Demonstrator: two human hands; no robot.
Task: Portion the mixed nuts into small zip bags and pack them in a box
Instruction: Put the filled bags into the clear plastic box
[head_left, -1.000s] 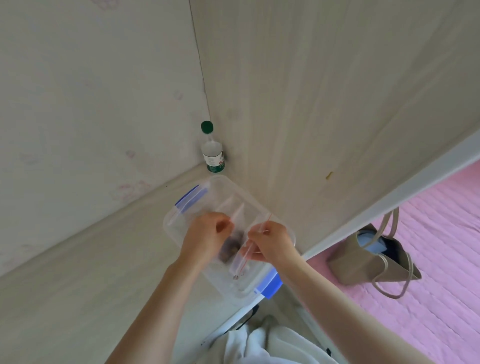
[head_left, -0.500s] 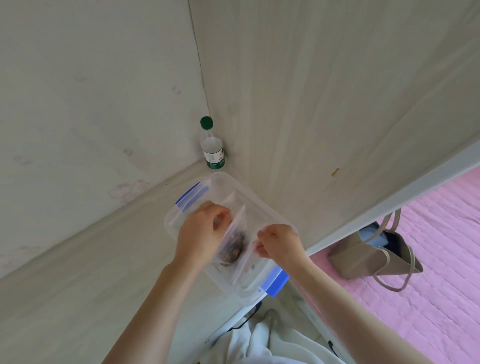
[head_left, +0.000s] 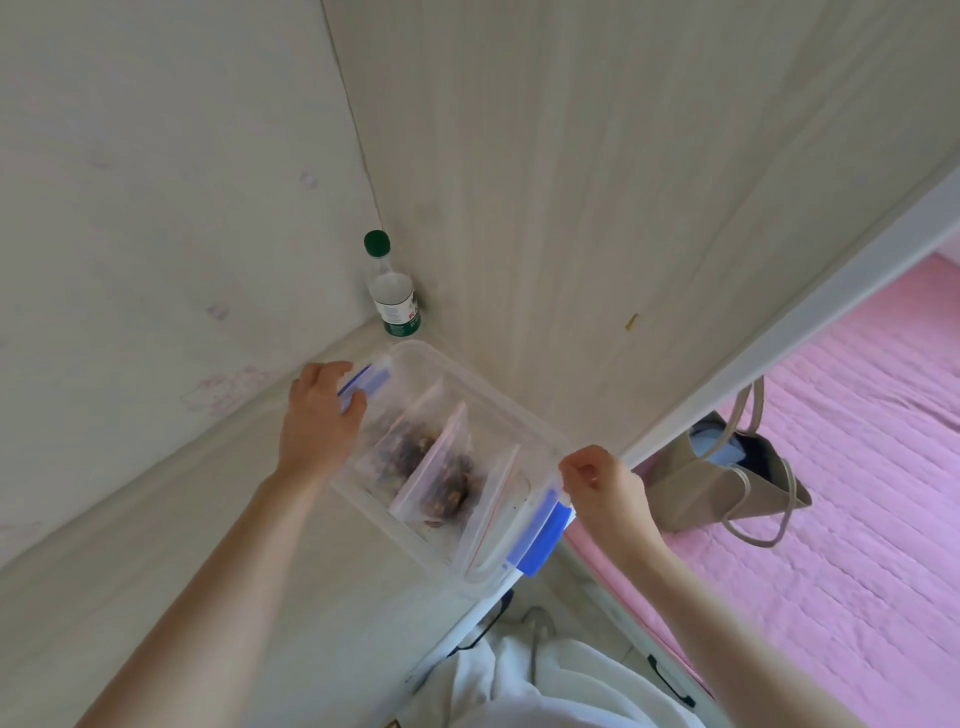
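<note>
Hidden or unclear: contents of the zip bags seen only as dark brown lumps through cloudy plastic, kinds of nut not readable. Label print on the bottle (head_left: 393, 296) too small to read. Both forearms cut off at the lower edge of the view. Right fingertips partly masked by the box rim, exact contact point hard to make out.

Box (head_left: 511, 415): clear plastic, open at the top, lying at the right edge of the tabletop (head_left: 182, 561), close against the wall panel, one blue clip at each short end.

Inside the box: far zip bag (head_left: 402, 447) and middle zip bag (head_left: 447, 480), both filled, leaning side by side and touching. Near zip bag (head_left: 493, 501): flat, red strip along one edge, just beside the middle one.

Left hand (head_left: 317, 415): fingers and thumb curled round the far clip (head_left: 366, 382), clamped on it.

Right hand (head_left: 608, 488): fingers curled, pinching the box rim just above the near clip (head_left: 540, 535).

All three bags between the two hands, in neither grip.

Bottle: upright, green cap, in the far corner of the tabletop, just beyond the box.

Beige tote bag (head_left: 727, 486): on the pink floor covering (head_left: 857, 493), below the right edge of the tabletop.
</note>
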